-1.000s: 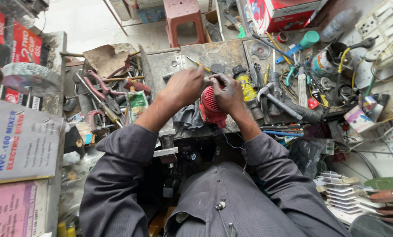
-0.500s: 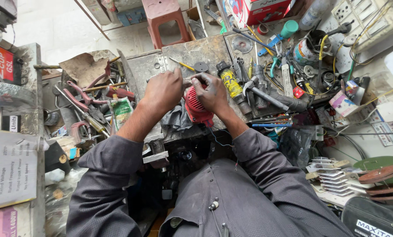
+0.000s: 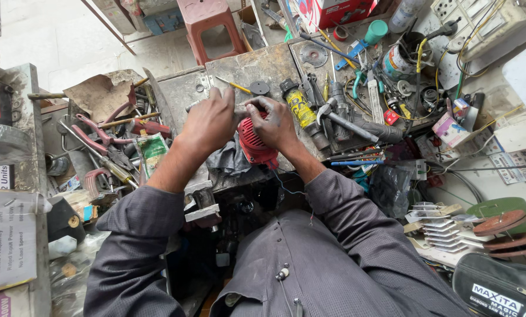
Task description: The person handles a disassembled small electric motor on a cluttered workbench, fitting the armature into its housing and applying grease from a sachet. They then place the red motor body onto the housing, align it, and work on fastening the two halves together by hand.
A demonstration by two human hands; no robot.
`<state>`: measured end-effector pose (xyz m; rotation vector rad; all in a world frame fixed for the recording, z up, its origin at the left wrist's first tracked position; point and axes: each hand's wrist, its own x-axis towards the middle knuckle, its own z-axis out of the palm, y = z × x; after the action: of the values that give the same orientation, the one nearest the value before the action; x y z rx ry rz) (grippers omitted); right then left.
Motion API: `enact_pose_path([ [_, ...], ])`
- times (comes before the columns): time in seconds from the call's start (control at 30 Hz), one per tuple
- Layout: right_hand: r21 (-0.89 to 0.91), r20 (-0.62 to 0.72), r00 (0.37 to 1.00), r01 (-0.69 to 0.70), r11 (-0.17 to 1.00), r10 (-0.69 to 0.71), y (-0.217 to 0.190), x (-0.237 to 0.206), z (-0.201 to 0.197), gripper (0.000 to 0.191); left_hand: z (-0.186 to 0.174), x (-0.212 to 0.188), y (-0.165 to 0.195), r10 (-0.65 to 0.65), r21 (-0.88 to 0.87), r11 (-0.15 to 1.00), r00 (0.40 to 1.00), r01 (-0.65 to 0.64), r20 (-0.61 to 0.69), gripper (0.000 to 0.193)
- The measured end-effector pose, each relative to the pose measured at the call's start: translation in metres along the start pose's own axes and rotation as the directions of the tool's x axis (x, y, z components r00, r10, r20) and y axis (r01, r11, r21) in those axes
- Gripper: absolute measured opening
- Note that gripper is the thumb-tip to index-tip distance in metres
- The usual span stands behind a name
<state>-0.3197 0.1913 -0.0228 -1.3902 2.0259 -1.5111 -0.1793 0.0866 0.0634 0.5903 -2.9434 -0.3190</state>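
Note:
A red ribbed power-tool housing (image 3: 256,144) stands on the cluttered metal workbench (image 3: 274,64) in front of me. My right hand (image 3: 273,122) is closed over its top and right side. My left hand (image 3: 212,121) is closed at its upper left, fingertips meeting those of the right hand. What the left fingers pinch is hidden. A dark cloth (image 3: 226,159) lies under the left hand, beside the housing. A thin blue wire (image 3: 283,181) hangs below the housing.
A yellow-and-black motor part (image 3: 301,110) and a pipe wrench (image 3: 342,120) lie right of my hands. Red-handled pliers and screwdrivers (image 3: 113,147) pile up at the left. A bench vise (image 3: 202,202) sits at the front edge. A plastic stool (image 3: 207,23) stands beyond the bench.
Both hands stay on the red housing, fingers shifting slightly at its top. The view has moved a little, so the bench sits differently in the frame.

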Motion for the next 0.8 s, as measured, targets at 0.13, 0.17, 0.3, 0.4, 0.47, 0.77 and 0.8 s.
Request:
enact_pose_path([
  [0.13, 0.004, 0.004, 1.0, -0.001, 1.0, 0.001, 0.0, -0.001, -0.001, 0.025, 0.006, 0.002, -0.005, 0.023, 0.057, 0.998, 0.995, -0.029, 0.102, 0.021],
  [0.17, 0.004, 0.003, 1.0, 0.001, 1.0, -0.001, 0.001, -0.001, -0.001, 0.025, 0.005, 0.003, -0.008, 0.092, 0.027, 0.995, 0.989, -0.095, 0.113, 0.023],
  [0.3, -0.005, -0.004, 1.0, 0.02, 1.0, -0.02, 0.003, -0.001, -0.001, 0.025, -0.002, 0.005, -0.014, 0.356, -0.016, 0.935, 0.935, -0.355, 0.013, 0.026],
  [0.4, 0.001, -0.002, 1.0, 0.02, 1.0, -0.02, 0.003, -0.001, -0.001, 0.025, -0.004, 0.002, -0.01, 0.245, -0.052, 0.969, 0.969, -0.243, 0.019, 0.031],
  [0.47, -0.013, 0.002, 1.0, 0.011, 1.0, -0.011, 0.003, -0.001, -0.002, 0.025, -0.003, -0.001, -0.006, 0.008, -0.066, 0.998, 0.998, -0.004, 0.057, 0.053],
  [0.77, -0.006, -0.018, 1.0, 0.021, 1.0, -0.021, 0.001, -0.002, -0.001, 0.025, 0.003, 0.001, -0.016, 0.315, -0.031, 0.949, 0.949, -0.315, 0.017, 0.027],
  [0.8, 0.006, -0.013, 1.0, -0.002, 1.0, 0.002, 0.001, -0.002, -0.001, 0.025, 0.003, 0.001, -0.017, 0.317, -0.05, 0.947, 0.948, -0.318, -0.03, 0.026],
])
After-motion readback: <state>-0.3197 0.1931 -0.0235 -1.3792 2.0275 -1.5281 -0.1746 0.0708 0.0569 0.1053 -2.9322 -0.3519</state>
